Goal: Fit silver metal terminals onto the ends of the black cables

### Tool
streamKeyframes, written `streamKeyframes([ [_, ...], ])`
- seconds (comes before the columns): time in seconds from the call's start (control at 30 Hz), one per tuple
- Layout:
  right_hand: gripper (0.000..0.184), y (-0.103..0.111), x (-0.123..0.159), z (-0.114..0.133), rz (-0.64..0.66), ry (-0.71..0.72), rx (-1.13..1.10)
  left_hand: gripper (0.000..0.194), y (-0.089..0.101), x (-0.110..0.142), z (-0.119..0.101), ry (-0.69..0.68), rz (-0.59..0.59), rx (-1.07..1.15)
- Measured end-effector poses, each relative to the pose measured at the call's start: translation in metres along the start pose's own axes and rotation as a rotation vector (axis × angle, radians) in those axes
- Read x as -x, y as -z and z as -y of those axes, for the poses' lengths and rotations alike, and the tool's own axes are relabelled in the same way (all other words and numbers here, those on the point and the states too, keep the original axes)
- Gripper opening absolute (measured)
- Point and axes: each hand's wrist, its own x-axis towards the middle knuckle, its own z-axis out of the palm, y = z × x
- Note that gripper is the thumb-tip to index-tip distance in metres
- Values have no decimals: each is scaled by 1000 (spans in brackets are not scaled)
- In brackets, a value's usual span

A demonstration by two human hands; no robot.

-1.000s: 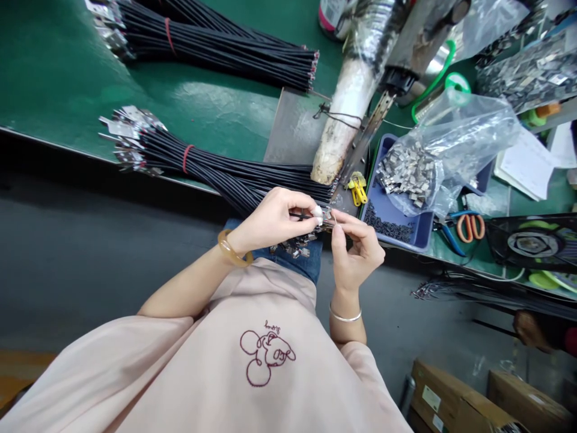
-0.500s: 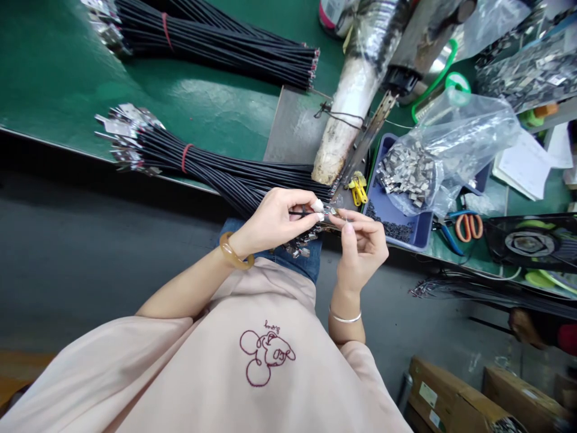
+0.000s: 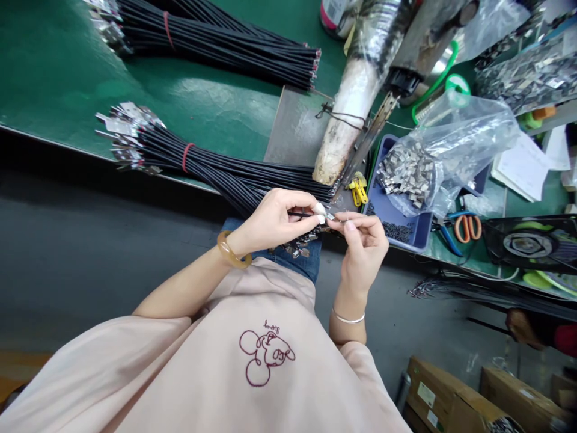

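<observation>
My left hand [image 3: 282, 221] pinches a black cable [image 3: 300, 212] near its end, with white covers on the thumb and fingertip. Close against that end, my right hand [image 3: 363, 237] has its thumb and fingers together around something small and thin that I cannot make out. A small metal piece [image 3: 330, 216] shows between the two hands. Behind them lies a bundle of black cables [image 3: 225, 171] with metal connectors at its left end, tied by a red band [image 3: 187, 157]. More cable ends with metal connectors [image 3: 297, 248] hang below my left hand.
A second cable bundle [image 3: 225, 45] lies farther back. A wrapped pipe [image 3: 338, 132] slants down close behind my hands. To the right are a blue tray [image 3: 421, 237] with metal pieces in a plastic bag, a yellow tool [image 3: 359, 189], orange-handled pliers [image 3: 467, 227] and a black fan [image 3: 527, 243].
My right hand has shifted slightly, its fingertips coming a little nearer the cable end. My left hand keeps its pinch in nearly the same place.
</observation>
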Motion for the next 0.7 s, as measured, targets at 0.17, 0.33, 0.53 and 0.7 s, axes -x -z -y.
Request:
streamKeyframes([
  [0.17, 2, -6, 9, 4, -54, 230, 207, 10, -5, -1, -2, 50, 4, 4],
  [0.33, 7, -6, 9, -1, -88, 327, 258, 10, -9, 0, 0, 78, -49, 42],
  [0.53, 9, -3, 0, -8, -30, 454, 380, 11, -11, -3, 0, 59, -115, 61],
  [0.7, 18, -2, -6, -9, -12, 633, 498, 13, -11, -6, 0, 65, -112, 51],
])
